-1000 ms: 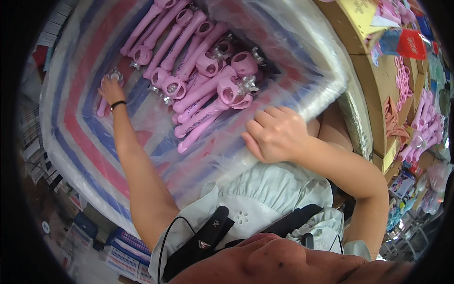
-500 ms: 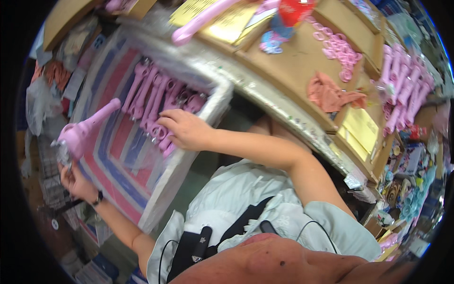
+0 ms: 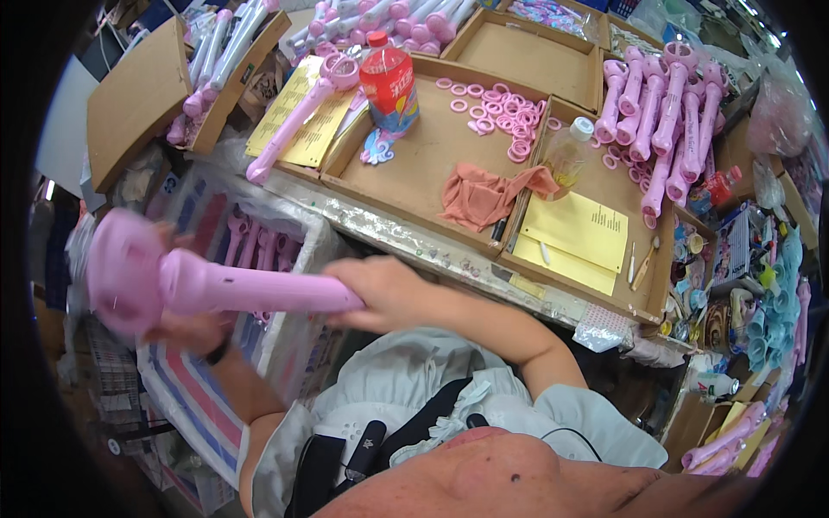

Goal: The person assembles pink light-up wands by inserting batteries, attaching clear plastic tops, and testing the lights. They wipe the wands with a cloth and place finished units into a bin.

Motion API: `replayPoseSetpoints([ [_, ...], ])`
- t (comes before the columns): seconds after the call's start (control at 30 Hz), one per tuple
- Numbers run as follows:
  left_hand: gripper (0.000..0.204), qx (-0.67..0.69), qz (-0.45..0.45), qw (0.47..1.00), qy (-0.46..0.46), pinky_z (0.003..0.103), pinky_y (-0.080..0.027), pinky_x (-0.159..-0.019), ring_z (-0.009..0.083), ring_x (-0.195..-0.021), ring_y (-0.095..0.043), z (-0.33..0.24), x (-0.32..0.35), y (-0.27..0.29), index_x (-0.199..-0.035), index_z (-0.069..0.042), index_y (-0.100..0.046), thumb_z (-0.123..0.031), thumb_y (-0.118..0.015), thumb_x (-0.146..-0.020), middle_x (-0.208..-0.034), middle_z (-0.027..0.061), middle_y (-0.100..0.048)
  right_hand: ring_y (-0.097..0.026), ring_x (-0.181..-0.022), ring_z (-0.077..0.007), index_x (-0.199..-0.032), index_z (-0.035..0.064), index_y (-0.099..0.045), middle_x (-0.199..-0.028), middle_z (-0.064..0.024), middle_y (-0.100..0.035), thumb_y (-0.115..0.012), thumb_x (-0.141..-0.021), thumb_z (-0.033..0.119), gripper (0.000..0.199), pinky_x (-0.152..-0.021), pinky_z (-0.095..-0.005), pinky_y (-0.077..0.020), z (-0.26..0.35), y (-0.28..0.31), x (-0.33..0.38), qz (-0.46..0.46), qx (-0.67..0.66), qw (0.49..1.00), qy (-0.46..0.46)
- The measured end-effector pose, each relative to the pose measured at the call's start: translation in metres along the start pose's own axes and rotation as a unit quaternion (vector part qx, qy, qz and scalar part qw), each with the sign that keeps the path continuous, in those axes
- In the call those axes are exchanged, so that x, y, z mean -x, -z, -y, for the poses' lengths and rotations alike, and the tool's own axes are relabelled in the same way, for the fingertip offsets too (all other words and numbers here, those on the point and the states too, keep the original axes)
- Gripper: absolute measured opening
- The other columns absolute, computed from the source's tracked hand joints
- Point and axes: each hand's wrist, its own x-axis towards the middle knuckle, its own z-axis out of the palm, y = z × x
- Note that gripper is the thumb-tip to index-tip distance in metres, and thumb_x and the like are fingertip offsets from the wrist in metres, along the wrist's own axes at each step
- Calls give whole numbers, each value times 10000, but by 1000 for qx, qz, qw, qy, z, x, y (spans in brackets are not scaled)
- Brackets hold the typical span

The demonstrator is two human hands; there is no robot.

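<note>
A pink plastic toy wand with a round, hollow head lies slantwise across the air in front of me. My left hand is closed around its head end, mostly hidden behind it and smeared by motion. At the tip of the handle, my right hand has its fingers closed on the wand. Below it is a white-rimmed box with a striped pink, blue and white lining. Several more pink wands lie in the box, partly covered by the held one.
On the table ahead, cardboard trays hold pink rings, an orange cloth and yellow paper sheets. A red-capped bottle and a clear bottle stand there. Stacked wands lie at right.
The view has swung, showing more of the table. The wand has come up closer and turned level in my left hand. My right hand has left the box's wands and moved to the handle's end.
</note>
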Motion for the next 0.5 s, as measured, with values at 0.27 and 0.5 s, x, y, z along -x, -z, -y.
replayPoseSetpoints([
  [0.27, 255, 260, 205, 861, 386, 461, -465, -896, 197, -655, -574, 88, 113, -110, -955, -41, -453, -115, -623, -780, -690, 63, -544, -634, -838, -348, -1031, 49, -568, -880, -161, -645, -575, -850, 398, 393, -751, -419, -493, -10, 54, 57, 93, 89, 985, -118],
  [0.5, 281, 213, 294, 742, 564, 285, -486, -553, 163, -610, -594, 97, 133, -109, -968, -38, -483, -77, -679, -769, -736, 70, -569, -641, -823, -316, -945, 61, -677, -888, -143, -655, -628, -825, 292, 265, -699, -393, -497, -81, 127, 42, -57, 460, 815, -346],
])
